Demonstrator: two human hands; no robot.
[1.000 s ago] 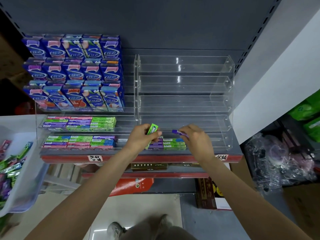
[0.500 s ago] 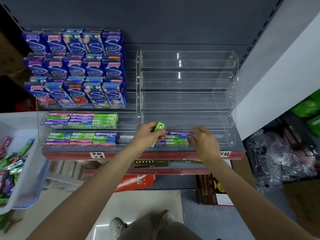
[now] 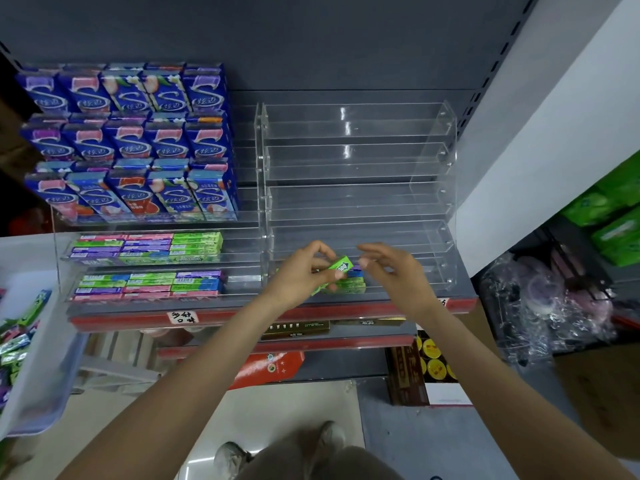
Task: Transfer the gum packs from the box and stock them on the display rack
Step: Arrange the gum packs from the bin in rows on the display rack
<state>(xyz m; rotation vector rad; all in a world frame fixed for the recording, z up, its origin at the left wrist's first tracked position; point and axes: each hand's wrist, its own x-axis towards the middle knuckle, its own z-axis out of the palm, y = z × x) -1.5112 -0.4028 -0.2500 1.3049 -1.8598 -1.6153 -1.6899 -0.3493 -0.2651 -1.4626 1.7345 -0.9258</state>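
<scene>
Grey shelf backing (image 3: 311, 36), white wall (image 3: 554, 116), pale floor (image 3: 277, 410).

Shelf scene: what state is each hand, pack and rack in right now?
Left hand: holds a green gum pack.
Right hand: empty, fingers loosely curled.
Right acrylic rack: upper tiers bare, few packs at the bottom.
Left acrylic rack: stocked.
White bin: holds loose packs.

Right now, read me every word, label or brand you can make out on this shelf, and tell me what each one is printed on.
"炫迈" with a large "S": on the blue gum cartons stacked on the left rack.
Handwritten characters: white tag on the red shelf edge, too rough to read surely.
White logo: green gum pack held in the left hand, too blurred to read.
Print on the stacked stick packs: too small to read.
</scene>
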